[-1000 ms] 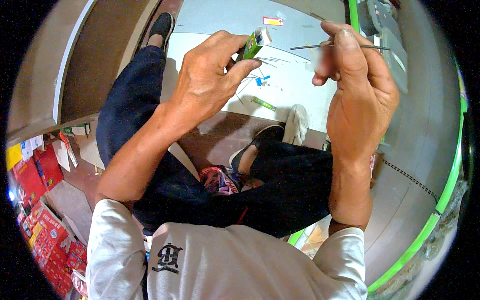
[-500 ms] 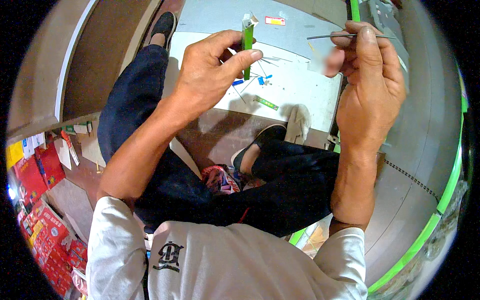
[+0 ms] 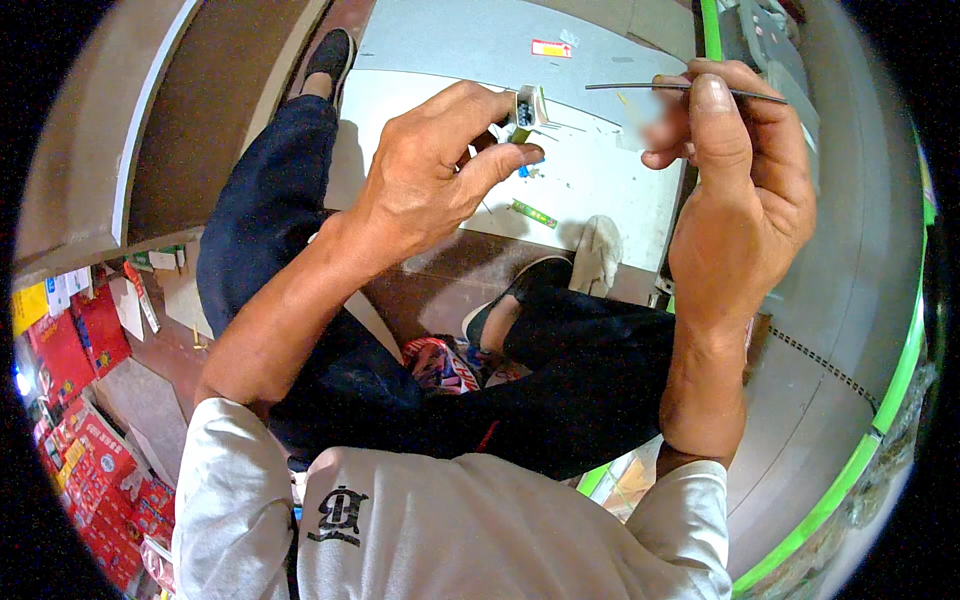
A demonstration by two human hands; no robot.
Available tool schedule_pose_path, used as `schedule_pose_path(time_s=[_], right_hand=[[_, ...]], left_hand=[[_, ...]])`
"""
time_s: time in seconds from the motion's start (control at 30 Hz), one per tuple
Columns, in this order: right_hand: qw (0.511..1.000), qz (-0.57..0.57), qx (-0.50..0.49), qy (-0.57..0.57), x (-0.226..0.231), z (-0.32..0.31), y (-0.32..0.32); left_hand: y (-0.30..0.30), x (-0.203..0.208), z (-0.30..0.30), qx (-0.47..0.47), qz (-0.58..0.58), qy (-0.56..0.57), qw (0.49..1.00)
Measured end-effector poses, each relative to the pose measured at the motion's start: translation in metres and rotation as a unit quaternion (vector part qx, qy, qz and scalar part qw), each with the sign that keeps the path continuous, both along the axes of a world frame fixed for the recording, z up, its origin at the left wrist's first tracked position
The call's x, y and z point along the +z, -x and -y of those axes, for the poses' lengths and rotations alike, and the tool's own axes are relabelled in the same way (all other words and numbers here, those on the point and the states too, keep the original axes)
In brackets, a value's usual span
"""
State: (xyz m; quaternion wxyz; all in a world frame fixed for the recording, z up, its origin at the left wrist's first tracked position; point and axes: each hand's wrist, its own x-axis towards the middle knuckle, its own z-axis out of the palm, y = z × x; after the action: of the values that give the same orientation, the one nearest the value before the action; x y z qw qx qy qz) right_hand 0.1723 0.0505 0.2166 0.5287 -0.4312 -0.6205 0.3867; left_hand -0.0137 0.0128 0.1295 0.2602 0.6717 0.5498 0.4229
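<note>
My left hand (image 3: 425, 170) grips a small narrow green box (image 3: 524, 115) between thumb and fingers. The box's open end, flaps bent out, is tipped toward me, and dark rod ends show inside it. Higher up on the right, my right hand (image 3: 735, 180) pinches a thin dark rod (image 3: 625, 87) between thumb and fingers, held roughly level. A gap separates the rod from the box. Below the hands lies a white board (image 3: 600, 190) with a few thin sticks, small blue pieces (image 3: 526, 171) and a flat green strip (image 3: 533, 213) on it.
A red-and-white label (image 3: 551, 48) lies on the grey sheet (image 3: 450, 35) beyond the board. A pale cloth (image 3: 600, 250) hangs at the board's near right edge. Red packages (image 3: 110, 450) are stacked at lower left. A grey panel edged in green (image 3: 830, 510) stands at right.
My left hand has tilted the green box from upright so its open end faces me, and moved slightly right. My right hand has lowered a little, with the rod shifted slightly left.
</note>
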Motion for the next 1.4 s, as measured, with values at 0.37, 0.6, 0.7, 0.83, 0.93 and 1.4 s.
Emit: schedule_pose_path(time_s=[0.37, 0.6, 0.7, 0.83, 0.93, 1.4], right_hand=[[1.0, -0.014, 0.003, -0.006, 0.0, 0.006, 0.002], [0.998, 0.021, 0.035, -0.043, -0.006, 0.008, 0.002], [0.989, 0.118, 0.049, -0.071, -0.005, 0.008, 0.0], [0.983, 0.142, 0.075, -0.095, -0.002, 0.013, -0.002], [0.984, 0.07, 0.086, -0.138, -0.001, 0.017, -0.001], [0.976, 0.19, 0.021, -0.107, -0.001, 0.018, 0.002]], left_hand=[[-0.005, -0.002, 0.004, -0.029, -0.008, -0.046, 0.998], [-0.003, -0.003, 0.005, -0.029, -0.014, -0.049, 0.998], [-0.002, -0.003, 0.004, -0.031, -0.012, -0.049, 0.998], [-0.003, -0.007, 0.005, -0.02, 0.006, -0.058, 0.998], [-0.001, -0.009, 0.004, -0.015, -0.016, -0.074, 0.997], [-0.005, -0.003, 0.005, -0.034, 0.005, -0.082, 0.996]])
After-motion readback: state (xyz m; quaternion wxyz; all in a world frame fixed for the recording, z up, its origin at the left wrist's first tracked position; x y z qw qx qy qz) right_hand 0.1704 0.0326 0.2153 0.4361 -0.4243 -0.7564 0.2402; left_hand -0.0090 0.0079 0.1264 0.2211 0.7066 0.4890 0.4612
